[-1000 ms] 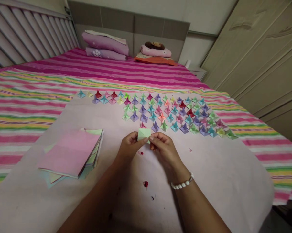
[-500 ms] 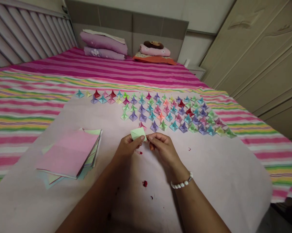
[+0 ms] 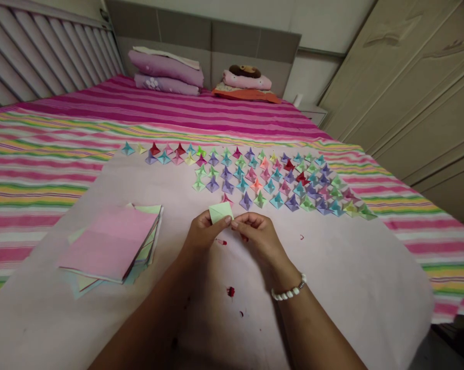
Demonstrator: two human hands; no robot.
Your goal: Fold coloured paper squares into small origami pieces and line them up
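Head view: left hand and right hand meet over the pale sheet on the bed — both pinch a small folded light-green paper by its near edge, fingertips closed on it. The paper sits just in front of the rows of folded paper pieces. Stack of coloured paper, pink on top, lies well to the left. Beaded bracelet on the right wrist. Pillows at the headboard.
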